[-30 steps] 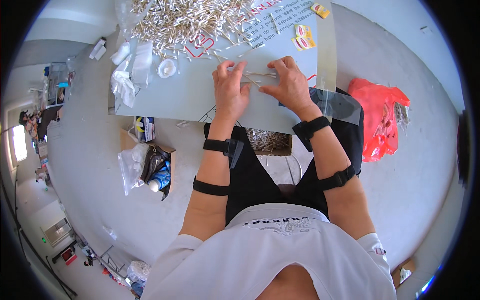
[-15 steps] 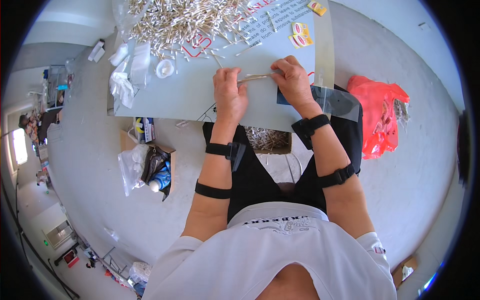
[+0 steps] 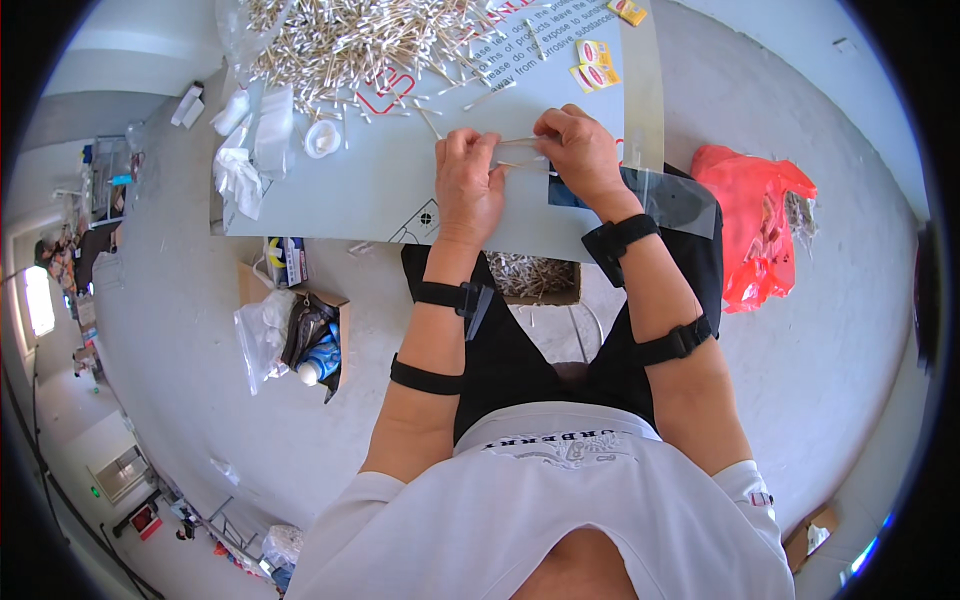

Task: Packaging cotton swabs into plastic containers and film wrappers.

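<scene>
Above the table's near part, my left hand [image 3: 468,188] and my right hand [image 3: 582,152] face each other, fingers pinched. A few thin cotton swabs [image 3: 517,141] span the gap between my fingertips, one set slightly apart below the others. Both hands grip them at the ends; the tips inside my fingers are hidden. Beyond my left hand, a large heap of loose cotton swabs [image 3: 345,45] covers the far left of the table [image 3: 350,200], with stray ones scattered toward me. A small round white container [image 3: 322,139] stands left of my left hand.
Clear plastic bags [image 3: 272,130] lie at the table's left edge. Small yellow packets [image 3: 595,76] sit far right, with a dark translucent sheet [image 3: 675,203] over the near right corner. Below are a box of swabs [image 3: 535,278], a red bag [image 3: 750,225] and a carton of items [image 3: 318,340].
My hands have shifted slightly; the swabs, bunched together before, now show a visible gap between them. My right hand has moved a little left and up.
</scene>
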